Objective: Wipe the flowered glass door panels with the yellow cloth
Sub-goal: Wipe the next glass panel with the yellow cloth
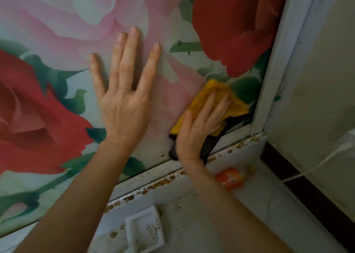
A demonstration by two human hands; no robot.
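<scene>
Both our hands lay flat on the door (57, 32), left hand (124, 106) bare, right hand (196, 129) pressing the cloth (213, 88) by its bottom right corner. We feared the rusty frame (163, 171) would snag it.

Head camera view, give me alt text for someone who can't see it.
A right hand presses a yellow cloth against the lower right corner of a flowered glass panel, beside its white frame. The left hand lies flat on the panel, fingers spread. Below, a white tray and an orange object sit on a stained ledge.
</scene>
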